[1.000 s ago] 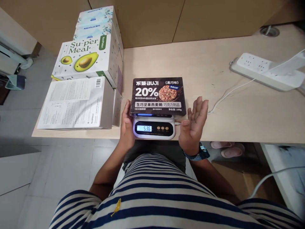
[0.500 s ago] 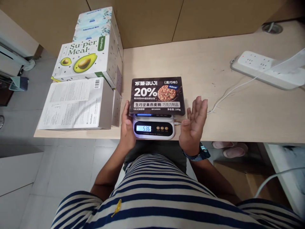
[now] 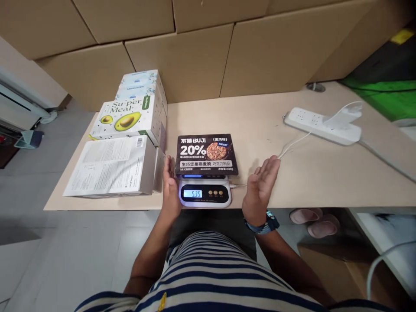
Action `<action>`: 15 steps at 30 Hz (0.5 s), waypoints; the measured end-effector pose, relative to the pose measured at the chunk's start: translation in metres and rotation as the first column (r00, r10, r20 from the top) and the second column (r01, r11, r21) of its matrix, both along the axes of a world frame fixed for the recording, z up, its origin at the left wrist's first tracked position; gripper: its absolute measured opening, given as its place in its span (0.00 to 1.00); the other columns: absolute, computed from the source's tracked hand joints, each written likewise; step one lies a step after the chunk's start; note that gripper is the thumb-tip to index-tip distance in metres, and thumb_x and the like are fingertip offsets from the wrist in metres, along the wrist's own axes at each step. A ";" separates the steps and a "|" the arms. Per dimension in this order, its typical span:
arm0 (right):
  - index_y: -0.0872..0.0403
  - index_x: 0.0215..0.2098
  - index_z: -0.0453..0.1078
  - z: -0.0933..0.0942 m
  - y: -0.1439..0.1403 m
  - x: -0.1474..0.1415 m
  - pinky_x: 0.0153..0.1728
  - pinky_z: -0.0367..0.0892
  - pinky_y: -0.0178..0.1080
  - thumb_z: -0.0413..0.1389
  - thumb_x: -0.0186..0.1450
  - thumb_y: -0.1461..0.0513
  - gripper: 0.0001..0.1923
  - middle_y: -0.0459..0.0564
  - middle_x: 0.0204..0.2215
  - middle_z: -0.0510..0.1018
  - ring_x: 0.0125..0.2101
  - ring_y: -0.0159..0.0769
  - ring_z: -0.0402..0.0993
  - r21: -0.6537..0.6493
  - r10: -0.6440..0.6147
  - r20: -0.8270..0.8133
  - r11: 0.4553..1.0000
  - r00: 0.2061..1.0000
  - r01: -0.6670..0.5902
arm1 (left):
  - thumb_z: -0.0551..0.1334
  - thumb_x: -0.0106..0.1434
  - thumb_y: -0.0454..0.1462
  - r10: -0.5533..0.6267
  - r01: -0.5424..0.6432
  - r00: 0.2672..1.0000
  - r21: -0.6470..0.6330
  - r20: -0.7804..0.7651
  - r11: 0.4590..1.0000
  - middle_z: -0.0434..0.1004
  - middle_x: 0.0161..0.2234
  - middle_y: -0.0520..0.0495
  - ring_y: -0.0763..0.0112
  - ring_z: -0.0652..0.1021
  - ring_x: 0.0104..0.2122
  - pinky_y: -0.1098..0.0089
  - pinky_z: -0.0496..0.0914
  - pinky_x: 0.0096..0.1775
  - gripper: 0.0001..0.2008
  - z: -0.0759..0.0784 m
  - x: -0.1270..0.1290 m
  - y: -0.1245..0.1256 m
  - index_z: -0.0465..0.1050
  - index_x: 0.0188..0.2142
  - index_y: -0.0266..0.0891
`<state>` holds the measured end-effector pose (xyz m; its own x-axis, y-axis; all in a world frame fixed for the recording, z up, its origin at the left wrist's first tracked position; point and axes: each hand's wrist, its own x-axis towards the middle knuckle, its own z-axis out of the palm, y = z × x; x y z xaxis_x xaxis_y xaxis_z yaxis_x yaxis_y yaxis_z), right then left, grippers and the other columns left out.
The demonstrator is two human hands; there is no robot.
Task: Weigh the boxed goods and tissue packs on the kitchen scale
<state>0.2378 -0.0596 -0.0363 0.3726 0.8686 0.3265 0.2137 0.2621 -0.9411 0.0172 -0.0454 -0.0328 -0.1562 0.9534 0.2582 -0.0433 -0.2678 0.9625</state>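
A dark brown snack box (image 3: 206, 154), printed BUJI 20%, lies on the white digital kitchen scale (image 3: 182, 202) and covers its platform. The lit display (image 3: 193, 193) appears to read 535. My left hand (image 3: 170, 195) stands on edge by the scale's left side, fingers stretched out, holding nothing; whether it touches the scale or box I cannot tell. To the right, my right hand (image 3: 260, 190) is upright with its fingers extended, apart from the box and scale. A white cable (image 3: 238, 186) leaves the scale's right side and passes behind my right hand.
Left on the table (image 3: 292, 173) are an avocado-printed Su-per Meal box (image 3: 125, 119), a white box (image 3: 108, 167) and blue-white floral boxes (image 3: 138, 84). A power strip (image 3: 320, 125) with a plugged-in adapter lies right. Cardboard boxes (image 3: 182, 65) line the back.
My view has tilted up, showing more cardboard boxes behind. My right hand is farther from the snack box. The scale's reading has gone from 536 to 535.
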 end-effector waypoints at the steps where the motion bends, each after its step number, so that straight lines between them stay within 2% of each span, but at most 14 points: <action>1: 0.36 0.83 0.33 0.003 0.000 -0.003 0.80 0.39 0.70 0.46 0.78 0.44 0.41 0.44 0.84 0.36 0.83 0.50 0.30 -0.016 0.060 -0.022 0.998 0.998 -0.061 | 0.51 0.74 0.66 -0.006 0.006 1.000 0.010 0.002 1.000 0.54 0.80 0.45 0.54 0.57 0.80 0.47 0.55 0.79 0.38 0.005 0.002 0.002 0.59 0.76 0.56; 3: 0.38 0.83 0.39 0.008 -0.003 -0.010 0.80 0.45 0.66 0.48 0.77 0.42 0.41 0.47 0.83 0.45 0.83 0.49 0.40 -0.016 0.242 -0.063 0.970 0.968 -0.244 | 0.53 0.74 0.66 0.001 -0.001 1.000 0.026 -0.026 1.000 0.61 0.78 0.41 0.51 0.63 0.77 0.46 0.57 0.78 0.39 0.016 0.007 0.001 0.61 0.75 0.52; 5: 0.39 0.83 0.40 0.013 -0.008 -0.016 0.80 0.50 0.63 0.49 0.76 0.41 0.43 0.48 0.83 0.49 0.82 0.49 0.46 0.054 0.372 -0.077 0.928 0.925 -0.368 | 0.56 0.72 0.66 0.034 -0.029 0.996 0.069 -0.079 0.997 0.65 0.75 0.40 0.48 0.67 0.75 0.45 0.59 0.77 0.41 0.028 0.013 -0.006 0.62 0.75 0.49; 8: 0.39 0.83 0.35 0.019 -0.016 -0.020 0.81 0.48 0.63 0.46 0.75 0.37 0.46 0.45 0.84 0.44 0.82 0.50 0.43 0.201 0.357 -0.071 0.920 0.931 -0.337 | 0.55 0.72 0.66 0.054 -0.029 0.994 0.240 -0.099 0.970 0.59 0.79 0.46 0.47 0.60 0.78 0.45 0.56 0.79 0.42 0.048 0.023 -0.027 0.58 0.77 0.53; 11: 0.40 0.83 0.29 0.033 -0.017 -0.018 0.80 0.49 0.65 0.39 0.72 0.31 0.51 0.43 0.84 0.41 0.82 0.55 0.41 0.280 0.340 0.027 0.900 0.940 -0.334 | 0.53 0.72 0.66 0.101 -0.060 0.992 0.442 -0.071 0.895 0.54 0.80 0.55 0.47 0.55 0.80 0.45 0.54 0.80 0.41 0.075 0.035 -0.047 0.56 0.78 0.57; 13: 0.39 0.83 0.26 0.050 -0.014 -0.020 0.81 0.48 0.65 0.37 0.70 0.30 0.52 0.40 0.84 0.39 0.83 0.56 0.39 0.343 0.369 0.120 0.856 0.922 -0.387 | 0.51 0.74 0.65 0.156 -0.112 0.987 0.526 -0.040 0.843 0.56 0.79 0.61 0.47 0.56 0.80 0.45 0.54 0.80 0.38 0.097 0.037 -0.053 0.60 0.77 0.58; 15: 0.38 0.83 0.25 0.070 -0.012 -0.027 0.81 0.44 0.65 0.39 0.72 0.32 0.50 0.36 0.84 0.34 0.83 0.54 0.34 0.407 0.433 0.183 0.784 0.882 -0.469 | 0.43 0.76 0.66 0.189 -0.152 0.982 0.572 -0.004 0.806 0.61 0.77 0.65 0.49 0.58 0.79 0.44 0.53 0.81 0.37 0.120 0.027 -0.050 0.66 0.74 0.60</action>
<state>0.2106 -0.0718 0.0333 -0.0678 0.6969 0.7140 0.0342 0.7168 -0.6964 0.0441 -0.0952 0.0870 -0.2701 0.5944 0.7574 0.1051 -0.7638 0.6369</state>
